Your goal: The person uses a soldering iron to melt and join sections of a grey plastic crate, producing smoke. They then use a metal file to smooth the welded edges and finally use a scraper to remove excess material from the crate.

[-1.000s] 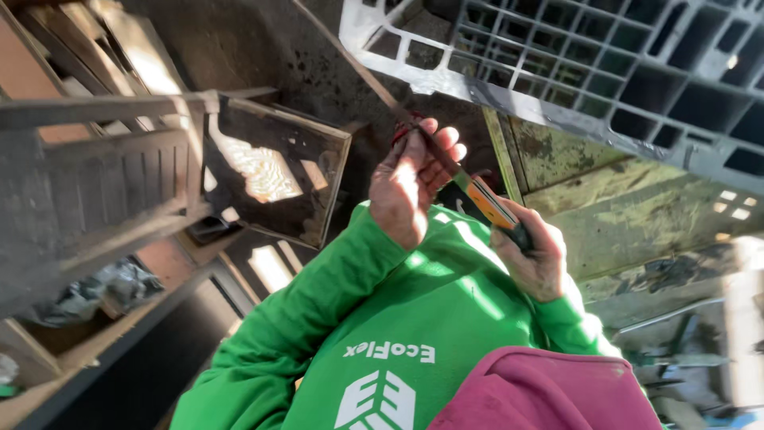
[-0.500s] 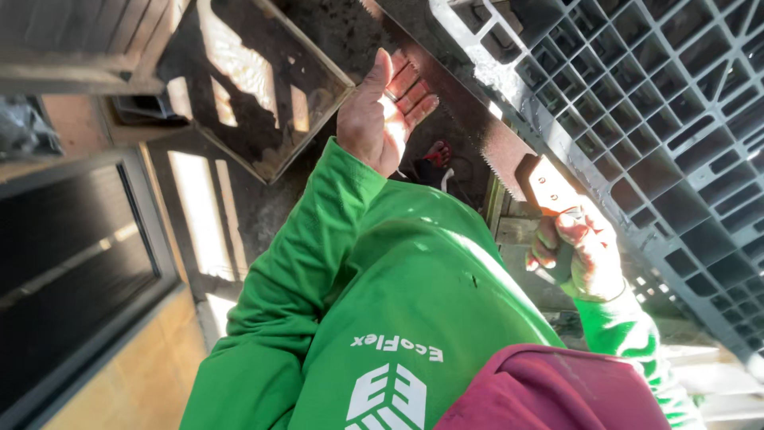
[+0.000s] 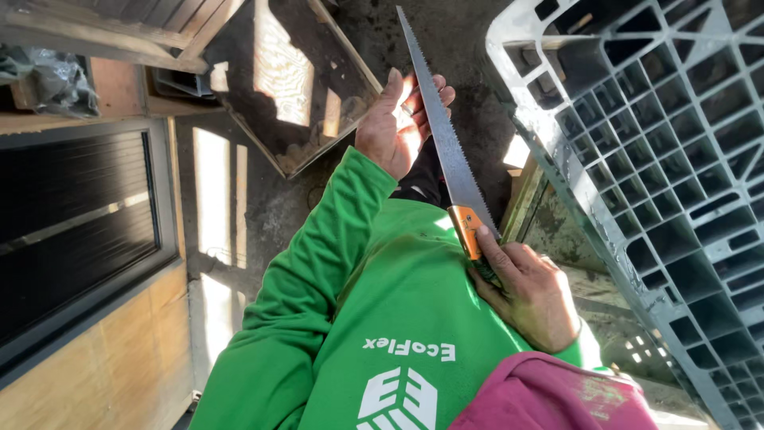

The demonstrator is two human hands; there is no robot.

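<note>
My right hand (image 3: 527,296) grips the orange and dark handle of a hand saw (image 3: 446,143). Its long toothed blade points away from me, up across the view. My left hand (image 3: 395,126) is spread with the fingers extended, and they rest against the flat of the blade about halfway along it. Both green sleeves and the front of my green shirt fill the lower middle. A pink cloth patch (image 3: 557,398) shows at the bottom right.
A grey plastic grid pallet (image 3: 660,159) stands close on the right. A shallow wooden tray (image 3: 286,80) lies on the dark ground ahead. A dark slatted panel in a frame (image 3: 76,231) and a plywood board (image 3: 103,366) are on the left.
The saw blade has swung up into full view in my right hand. My left hand, open in the air before, now lies against the blade. The view has shifted.
</note>
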